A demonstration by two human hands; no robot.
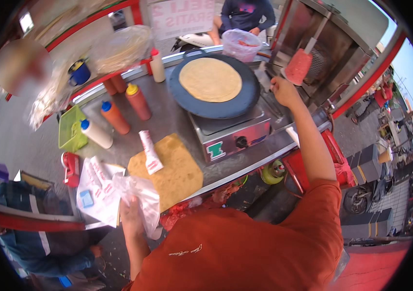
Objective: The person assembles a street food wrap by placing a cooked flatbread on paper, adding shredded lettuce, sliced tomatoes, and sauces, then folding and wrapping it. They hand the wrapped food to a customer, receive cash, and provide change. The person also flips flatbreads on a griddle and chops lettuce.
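Observation:
My left hand [131,214] grips a thin translucent plastic bag [144,200] at the lower left, beside printed wrapping papers [99,203]. A paper-wrapped roll [150,152] rests on the wooden cutting board [181,171] just beyond. My right hand [287,92] reaches out to the right of the round black griddle [177,92], its fingertips by metal tongs [272,107] and a flat-bladed utensil [262,77]. Whether those fingers hold anything is not clear. A round flatbread [210,80] lies on the griddle, above a steel stove [235,136] with a black knob.
Sauce bottles [115,117] and a green basket [71,127] stand at left. Bagged flatbreads [123,49] sit on a shelf. Meat on a spit [299,67] is close to my right hand. A plastic tub [241,47] stands behind the griddle. People are beyond the counter and at left.

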